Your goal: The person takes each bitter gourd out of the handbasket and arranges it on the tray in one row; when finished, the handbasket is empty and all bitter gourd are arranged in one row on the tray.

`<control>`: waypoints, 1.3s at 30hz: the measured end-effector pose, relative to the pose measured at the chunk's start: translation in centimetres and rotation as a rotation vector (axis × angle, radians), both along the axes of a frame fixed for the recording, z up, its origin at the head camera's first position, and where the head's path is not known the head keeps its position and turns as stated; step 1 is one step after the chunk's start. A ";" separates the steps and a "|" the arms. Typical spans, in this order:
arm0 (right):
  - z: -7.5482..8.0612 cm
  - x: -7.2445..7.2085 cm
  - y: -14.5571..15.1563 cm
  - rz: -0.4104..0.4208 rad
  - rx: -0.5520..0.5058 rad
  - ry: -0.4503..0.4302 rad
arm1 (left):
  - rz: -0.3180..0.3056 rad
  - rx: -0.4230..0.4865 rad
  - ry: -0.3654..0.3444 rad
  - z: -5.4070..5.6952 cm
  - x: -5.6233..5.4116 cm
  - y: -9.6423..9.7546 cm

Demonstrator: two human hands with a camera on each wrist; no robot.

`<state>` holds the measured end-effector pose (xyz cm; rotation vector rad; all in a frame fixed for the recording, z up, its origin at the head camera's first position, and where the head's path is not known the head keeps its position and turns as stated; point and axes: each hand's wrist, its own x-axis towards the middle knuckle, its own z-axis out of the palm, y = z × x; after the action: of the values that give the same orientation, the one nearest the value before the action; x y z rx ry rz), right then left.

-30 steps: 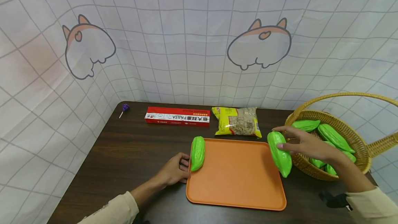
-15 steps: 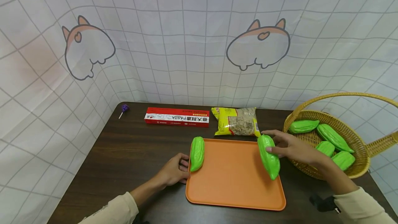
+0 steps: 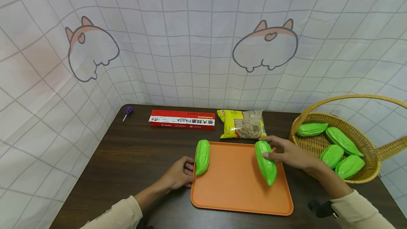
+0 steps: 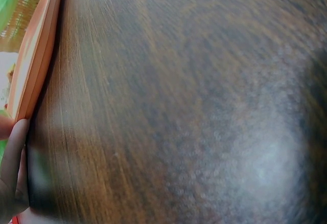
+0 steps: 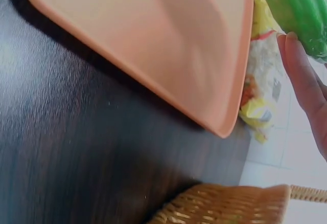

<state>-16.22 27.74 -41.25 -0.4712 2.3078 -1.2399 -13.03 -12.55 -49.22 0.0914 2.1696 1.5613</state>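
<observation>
My right hand [image 3: 287, 153] pinches a bright green bitter melon [image 3: 266, 165] between thumb and fingers, over the right part of the orange tray [image 3: 238, 190]. The right wrist view shows the fingertips against the melon's side [image 5: 301, 14]. A second bitter melon [image 3: 202, 156] lies lengthwise along the tray's left edge. Right beside it, my left hand [image 3: 178, 175] holds the tray's left rim, its fingers curled at the edge; the left wrist view shows fingertips on the orange rim [image 4: 36, 75].
At the right stands a wicker basket [image 3: 370, 163] with a tall handle and several bitter melons inside. Behind the tray lie a yellow plastic bag [image 3: 245, 124] and a red pasta box [image 3: 182, 119]. A purple lollipop [image 3: 128, 110] lies at the far left corner.
My right hand has carried its bitter melon leftward, from beside the basket to over the tray. The left hand and the other melon on the tray stay in place.
</observation>
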 end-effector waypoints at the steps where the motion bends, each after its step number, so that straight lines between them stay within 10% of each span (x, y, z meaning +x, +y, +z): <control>1: -0.1 0.0 -0.1 0.001 -0.008 -0.006 | -0.001 0.002 0.000 0.0 0.0 0.0; 39: -3.3 -0.5 -6.7 -0.065 -0.136 -0.042 | -0.006 0.017 0.001 -0.1 0.0 -0.1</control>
<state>-16.71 21.08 -44.57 -0.4150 2.2296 -1.4307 -13.03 -12.65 -49.34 0.1043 2.1555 1.5763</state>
